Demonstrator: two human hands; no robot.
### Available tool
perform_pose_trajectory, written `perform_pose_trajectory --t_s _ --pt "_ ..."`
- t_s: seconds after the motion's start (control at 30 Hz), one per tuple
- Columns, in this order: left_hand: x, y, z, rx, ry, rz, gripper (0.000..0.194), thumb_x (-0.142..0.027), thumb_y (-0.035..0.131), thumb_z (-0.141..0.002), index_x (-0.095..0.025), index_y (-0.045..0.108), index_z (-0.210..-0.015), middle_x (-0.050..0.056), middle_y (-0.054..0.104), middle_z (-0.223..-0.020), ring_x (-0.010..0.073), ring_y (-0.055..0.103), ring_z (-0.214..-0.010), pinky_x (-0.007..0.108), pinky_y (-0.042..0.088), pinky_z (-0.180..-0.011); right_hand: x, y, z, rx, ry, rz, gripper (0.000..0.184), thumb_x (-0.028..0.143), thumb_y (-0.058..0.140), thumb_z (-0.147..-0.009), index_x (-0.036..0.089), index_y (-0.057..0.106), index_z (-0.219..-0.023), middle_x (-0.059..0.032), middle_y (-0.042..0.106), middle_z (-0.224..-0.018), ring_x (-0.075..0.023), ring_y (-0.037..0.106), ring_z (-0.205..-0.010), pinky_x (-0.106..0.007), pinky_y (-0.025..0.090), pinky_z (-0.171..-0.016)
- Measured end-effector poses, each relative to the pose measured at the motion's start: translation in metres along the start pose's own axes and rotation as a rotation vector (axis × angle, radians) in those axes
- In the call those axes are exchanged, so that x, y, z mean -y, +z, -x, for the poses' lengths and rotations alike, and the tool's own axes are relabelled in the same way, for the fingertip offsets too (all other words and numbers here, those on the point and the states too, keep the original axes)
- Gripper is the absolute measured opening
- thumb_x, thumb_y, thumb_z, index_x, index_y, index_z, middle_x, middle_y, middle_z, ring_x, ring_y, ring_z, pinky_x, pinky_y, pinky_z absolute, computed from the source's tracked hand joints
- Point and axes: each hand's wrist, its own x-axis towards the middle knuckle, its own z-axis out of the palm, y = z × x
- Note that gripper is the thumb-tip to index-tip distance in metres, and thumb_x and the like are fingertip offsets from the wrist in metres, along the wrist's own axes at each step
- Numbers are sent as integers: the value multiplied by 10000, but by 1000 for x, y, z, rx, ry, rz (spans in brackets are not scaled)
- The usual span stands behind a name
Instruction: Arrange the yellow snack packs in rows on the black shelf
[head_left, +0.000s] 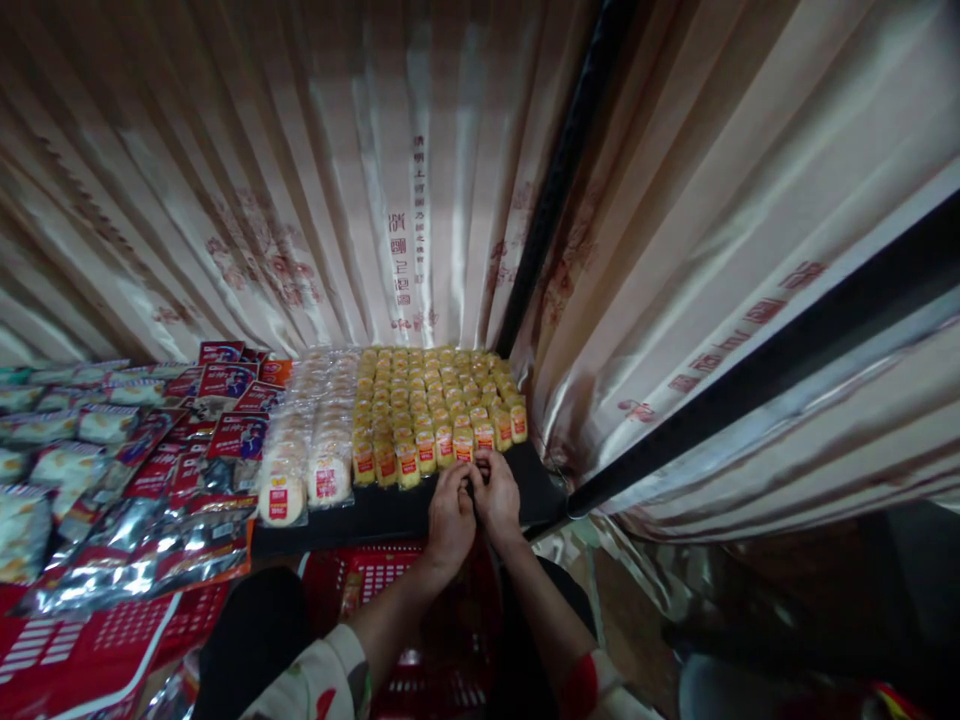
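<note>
Small yellow wrapped cakes (426, 450) with red and white labels stand in tight rows on a black surface (330, 522). My left hand (451, 515) and my right hand (498, 497) come together at the front of these rows, fingers curled and closed. Their fingertips nearly meet at the foot of one front cake (463, 443). Whatever is between the fingers is hidden. To the left of the yellow cakes lie two rows of round pale pastries (330, 478) in clear wrappers with red labels.
Dark red and silver snack bags (238, 435) and white bags (71, 465) are heaped at the left. Below are a red basket (382, 570) between my knees and another red basket (90, 655). Pleated curtains (450, 200) hang behind, with black poles (559, 180) at the right.
</note>
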Motion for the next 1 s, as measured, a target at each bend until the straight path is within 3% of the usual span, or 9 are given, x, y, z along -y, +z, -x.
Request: perform_pose_trajectory --t_s 0.17,0.33,0.47,0.63,0.77,0.83,1.0 --pt "4 0 0 47 -65 16 453 -30 363 -753 -174 601 -1110 74 559 -1253 154 478 -1203 348 327 -1096 -1 0 4 -54 -80 169 244 325 442 -821 191 612 -933 -118 598 -971 -250 514 -984 -406 433 -895" --pt "3 2 0 121 -115 37 499 -53 374 -749 -161 570 -1195 73 502 -1340 164 421 -1270 355 249 -1140 -2 0 0 4 27 106 261 300 420 -830 218 617 -979 -80 608 -951 -191 563 -815 -328 466 -776" --pt "-1 3 0 149 -96 27 489 -51 364 -752 -135 569 -1188 96 488 -1350 170 414 -1275 348 256 -1133 0 -1 -3 5 27 84 246 320 426 -828 193 598 -950 -80 601 -900 -182 567 -765 -313 470 -733" --pt "-4 -19 20 92 37 -47 344 -64 354 -778 -159 635 -952 93 622 -1060 173 559 -1035 319 424 -964 16 -9 14 -81 -7 43 284 384 414 -846 160 579 -904 -90 586 -868 -175 561 -728 -320 459 -733" --pt "9 -52 57 209 59 -74 276 -95 375 -796 -196 632 -801 52 618 -840 161 577 -848 273 455 -822 26 -13 59 22 49 -101 258 388 443 -851 193 585 -943 -40 627 -753 -159 574 -653 -283 455 -666" --pt "25 -66 76 287 -36 -109 263 -82 403 -769 -201 638 -768 50 623 -828 171 572 -844 284 441 -820 25 -8 86 101 97 -129 216 378 474 -829 220 603 -896 -39 650 -744 -169 591 -657 -284 459 -666" --pt "79 -83 109 343 -518 -39 180 -50 544 -684 -185 664 -695 52 647 -761 196 587 -795 334 437 -807 2 33 133 455 289 -90 67 254 570 -690 243 637 -689 -35 687 -718 -195 607 -696 -298 443 -711"
